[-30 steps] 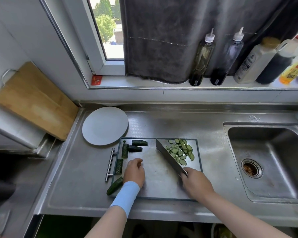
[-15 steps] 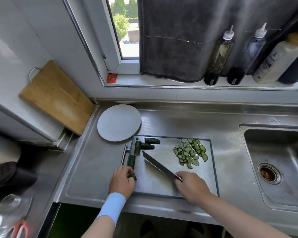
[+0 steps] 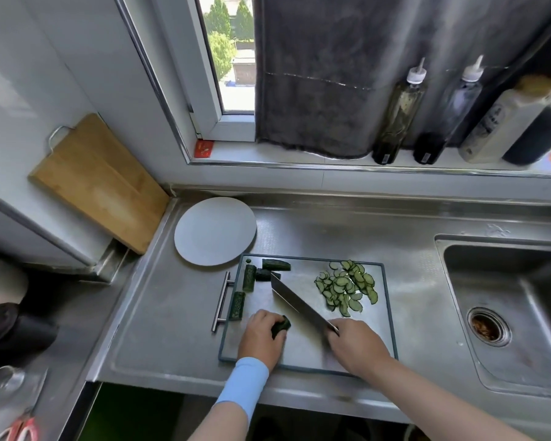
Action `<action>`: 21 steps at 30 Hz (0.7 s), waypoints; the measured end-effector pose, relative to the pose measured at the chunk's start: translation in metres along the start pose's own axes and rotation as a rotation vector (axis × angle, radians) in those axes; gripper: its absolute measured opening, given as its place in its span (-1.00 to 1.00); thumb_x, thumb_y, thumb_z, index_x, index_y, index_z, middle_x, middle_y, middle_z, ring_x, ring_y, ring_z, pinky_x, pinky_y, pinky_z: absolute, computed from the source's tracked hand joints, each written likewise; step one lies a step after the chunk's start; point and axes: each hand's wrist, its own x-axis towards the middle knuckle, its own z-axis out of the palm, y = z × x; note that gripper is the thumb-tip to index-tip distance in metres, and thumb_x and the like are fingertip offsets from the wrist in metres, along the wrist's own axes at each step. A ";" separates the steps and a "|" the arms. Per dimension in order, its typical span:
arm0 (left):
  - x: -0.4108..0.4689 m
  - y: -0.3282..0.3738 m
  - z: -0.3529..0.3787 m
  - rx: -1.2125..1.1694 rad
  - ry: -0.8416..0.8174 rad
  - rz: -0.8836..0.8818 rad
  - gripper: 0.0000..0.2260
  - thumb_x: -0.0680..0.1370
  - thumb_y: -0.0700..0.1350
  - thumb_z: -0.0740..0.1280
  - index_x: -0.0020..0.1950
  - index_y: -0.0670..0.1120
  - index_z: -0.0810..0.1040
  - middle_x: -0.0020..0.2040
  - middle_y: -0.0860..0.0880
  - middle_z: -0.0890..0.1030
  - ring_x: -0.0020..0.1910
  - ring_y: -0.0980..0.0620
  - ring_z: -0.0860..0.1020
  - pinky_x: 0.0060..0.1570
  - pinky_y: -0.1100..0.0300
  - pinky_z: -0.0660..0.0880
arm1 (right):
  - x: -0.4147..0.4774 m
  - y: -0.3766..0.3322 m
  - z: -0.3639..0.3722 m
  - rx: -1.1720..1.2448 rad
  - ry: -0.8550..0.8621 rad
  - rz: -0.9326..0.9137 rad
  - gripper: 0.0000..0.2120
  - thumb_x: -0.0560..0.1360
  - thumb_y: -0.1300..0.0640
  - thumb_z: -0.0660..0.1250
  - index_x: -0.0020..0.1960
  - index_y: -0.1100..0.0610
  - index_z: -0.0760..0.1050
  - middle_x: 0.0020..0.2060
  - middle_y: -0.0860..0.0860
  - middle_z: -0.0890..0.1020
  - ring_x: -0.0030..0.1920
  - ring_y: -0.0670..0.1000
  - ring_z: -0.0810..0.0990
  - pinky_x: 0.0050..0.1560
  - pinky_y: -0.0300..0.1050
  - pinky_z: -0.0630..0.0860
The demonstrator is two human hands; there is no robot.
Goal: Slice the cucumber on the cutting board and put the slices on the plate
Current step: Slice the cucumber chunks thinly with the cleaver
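Since a second ago the left hand (image 3: pixel 261 337) has left the bare middle of the board, picked up a cucumber piece (image 3: pixel 281 326) from the near-left corner and carried it in toward the blade. The knife (image 3: pixel 299 305) has swung from beside the slices to the board's centre.

All the cucumber lies on the cutting board (image 3: pixel 303 353). The plate (image 3: pixel 215 231) sits just past the board's far-left corner with nothing on it, so I judge the plating has not begun.

The left hand curls its fingers round the dark piece, and only one end pokes out on the side facing the knife. The right hand (image 3: pixel 355 348) is wrapped round the knife handle, which it hides. The blade runs diagonally away to the far left, just to the right of the held piece. Whether its edge touches the board I cannot tell.

Slicing looks partly done. A pile of thin slices (image 3: pixel 345 288) lies at the far right of the board, well apart from both hands. Four uncut chunks (image 3: pixel 249 277) wait along the left edge and far-left corner, near the blade's tip.
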 end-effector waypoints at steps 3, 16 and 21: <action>0.004 0.013 0.014 -0.009 -0.002 0.043 -0.81 0.51 -0.11 0.39 0.12 -0.01 0.60 0.05 0.10 0.50 0.04 0.14 0.41 0.04 0.43 0.25 | -0.001 0.004 -0.005 -0.012 0.003 -0.007 -0.66 0.60 0.06 0.16 -0.35 -0.08 0.39 -0.37 -0.07 0.55 -0.31 -0.07 0.48 -0.37 -0.17 0.35; 0.008 0.011 0.027 -0.004 0.089 0.104 -0.90 0.43 -0.20 0.48 -0.07 -0.07 0.70 -0.09 0.05 0.58 -0.09 0.07 0.52 -0.07 0.36 0.41 | 0.001 0.005 0.002 -0.012 -0.070 -0.067 -0.65 0.62 0.08 0.15 -0.34 -0.13 0.33 -0.41 -0.12 0.46 -0.34 -0.10 0.41 -0.39 -0.22 0.26; 0.014 0.009 0.033 0.061 0.099 0.170 -0.87 0.38 -0.23 0.52 -0.10 -0.08 0.71 -0.13 0.01 0.60 -0.12 0.02 0.55 -0.14 0.31 0.46 | 0.004 0.006 0.006 -0.011 -0.048 -0.074 -0.79 0.60 0.02 0.14 -0.05 -0.09 0.54 -0.26 -0.08 0.61 -0.18 0.03 0.57 -0.25 -0.12 0.47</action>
